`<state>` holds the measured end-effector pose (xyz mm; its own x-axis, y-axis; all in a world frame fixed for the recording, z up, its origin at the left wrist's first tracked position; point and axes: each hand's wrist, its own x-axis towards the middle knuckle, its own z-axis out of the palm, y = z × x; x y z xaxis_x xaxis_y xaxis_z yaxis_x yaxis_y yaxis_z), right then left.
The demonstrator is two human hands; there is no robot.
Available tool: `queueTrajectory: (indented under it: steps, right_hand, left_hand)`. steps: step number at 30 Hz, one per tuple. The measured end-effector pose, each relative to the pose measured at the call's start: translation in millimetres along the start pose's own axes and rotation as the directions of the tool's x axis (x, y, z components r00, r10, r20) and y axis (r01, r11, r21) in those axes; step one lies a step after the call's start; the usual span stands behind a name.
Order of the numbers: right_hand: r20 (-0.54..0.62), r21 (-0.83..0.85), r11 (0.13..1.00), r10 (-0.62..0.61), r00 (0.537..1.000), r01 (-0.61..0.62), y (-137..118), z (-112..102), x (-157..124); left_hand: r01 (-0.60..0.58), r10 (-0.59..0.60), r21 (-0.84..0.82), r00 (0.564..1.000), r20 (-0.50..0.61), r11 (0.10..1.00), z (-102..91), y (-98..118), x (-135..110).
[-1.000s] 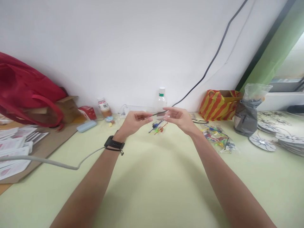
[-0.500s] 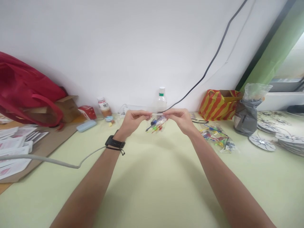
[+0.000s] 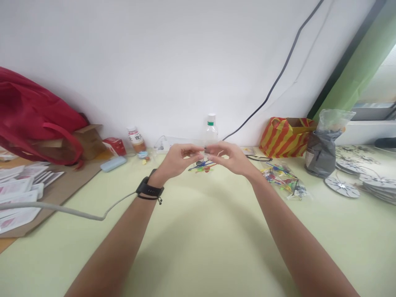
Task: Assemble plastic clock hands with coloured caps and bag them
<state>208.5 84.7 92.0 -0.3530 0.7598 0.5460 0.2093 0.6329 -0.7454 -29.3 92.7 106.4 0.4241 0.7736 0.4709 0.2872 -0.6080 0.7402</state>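
Note:
My left hand, with a black watch on its wrist, is closed in a pinch at the top edge of a small clear plastic bag. Opposite it, my right hand pinches the same edge, its fingertips almost touching those of the left. Blue, red, green and dark thin plastic pieces show below the fingers inside the bag. The fingers hide much of its upper part. To the right, more clear bags of similar coloured pieces lie on the table.
Behind my hands a clear bottle stands by the wall. Striped bag, grey bag and stacked discs are at right. At left are a red bag, papers, a blue case and a grey cable.
My hands have come closer together along the bag's top edge, thumbs now lower and fingers more curved. The bag's coloured pieces are more covered by the hands.

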Motion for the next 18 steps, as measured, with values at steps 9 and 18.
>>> queueTrajectory:
  steps: [9,18]
  right_hand:
    - [0.155,-0.206,0.978,0.035,0.987,-0.002,0,4,0]
    - [0.278,-0.121,0.989,0.120,0.953,-0.089,1,-9,-3]
  left_hand:
    - [-0.086,0.043,0.307,0.989,0.145,0.948,-0.4,-3,1]
    - [-0.009,-0.038,0.226,0.978,0.203,0.974,-6.0,-6,1]
